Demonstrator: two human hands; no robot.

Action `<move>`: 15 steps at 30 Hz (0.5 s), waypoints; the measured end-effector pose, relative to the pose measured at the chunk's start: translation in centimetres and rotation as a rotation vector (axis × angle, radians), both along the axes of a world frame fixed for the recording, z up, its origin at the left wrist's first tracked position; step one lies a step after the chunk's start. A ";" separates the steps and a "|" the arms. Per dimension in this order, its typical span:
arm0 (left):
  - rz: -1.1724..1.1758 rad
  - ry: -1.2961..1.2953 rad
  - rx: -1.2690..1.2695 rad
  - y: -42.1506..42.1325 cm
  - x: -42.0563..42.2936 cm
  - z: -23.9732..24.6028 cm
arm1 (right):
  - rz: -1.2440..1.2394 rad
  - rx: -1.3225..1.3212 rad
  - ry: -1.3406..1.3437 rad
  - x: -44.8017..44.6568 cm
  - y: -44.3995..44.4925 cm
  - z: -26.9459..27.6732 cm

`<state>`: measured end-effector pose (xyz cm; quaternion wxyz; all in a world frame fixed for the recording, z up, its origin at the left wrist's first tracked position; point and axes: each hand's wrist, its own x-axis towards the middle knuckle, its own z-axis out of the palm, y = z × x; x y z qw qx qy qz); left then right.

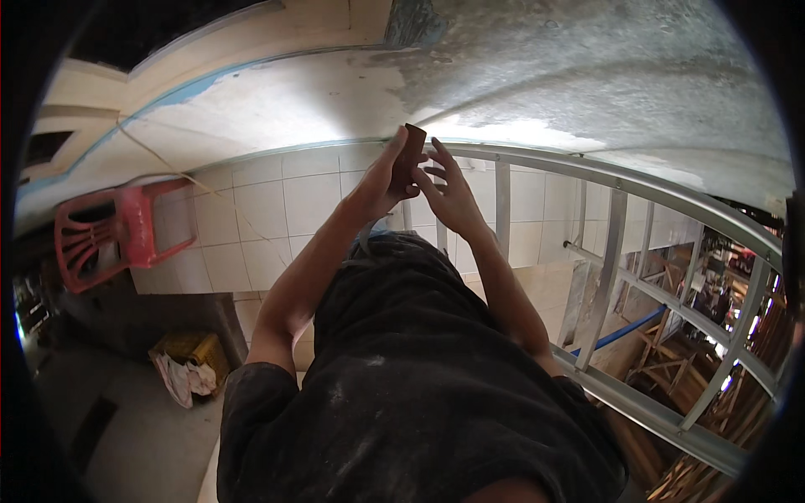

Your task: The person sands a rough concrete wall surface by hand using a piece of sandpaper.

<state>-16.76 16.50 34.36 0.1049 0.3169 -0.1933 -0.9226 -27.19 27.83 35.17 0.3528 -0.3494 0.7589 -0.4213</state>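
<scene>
A dark reddish-brown folded sheet point(412, 148), apparently sandpaper, stands up in front of me close to the wall. My left hand point(382, 179) grips it from the left side, thumb along its edge. Just to its right is my right hand point(450, 192), fingers spread; the thumb side reaches the lower part of the sheet, and whether it presses on it is hard to see. Behind both hands rises a wall point(302, 94), partly smooth white and partly bare mottled grey.
An aluminium ladder point(609, 276) runs along my right side. White floor tiles point(314, 195) lie below. At left are a red plastic chair point(135, 229), a thin cord point(207, 188) and a yellow crate point(207, 355) with cloth-like material. Wood pieces point(679, 371) pile up at lower right.
</scene>
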 end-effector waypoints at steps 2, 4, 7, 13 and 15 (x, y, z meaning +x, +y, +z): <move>0.022 0.172 -0.061 0.7 1.0 0.2 | 0.060 -0.028 -0.201 0.3 -1.5 1.3; 0.068 0.115 -0.141 1.0 2.2 1.3 | 0.090 -0.067 -0.303 0.3 -1.6 2.1; 0.080 -0.022 -0.308 1.4 4.1 2.2 | 0.078 -0.115 -0.413 0.6 -1.3 1.9; 0.013 -0.208 -0.600 1.8 6.3 2.6 | 0.114 -0.101 -0.545 1.6 0.0 2.0; 0.037 -0.182 -0.587 1.6 6.9 2.9 | 0.103 -0.092 -0.582 2.2 0.2 2.8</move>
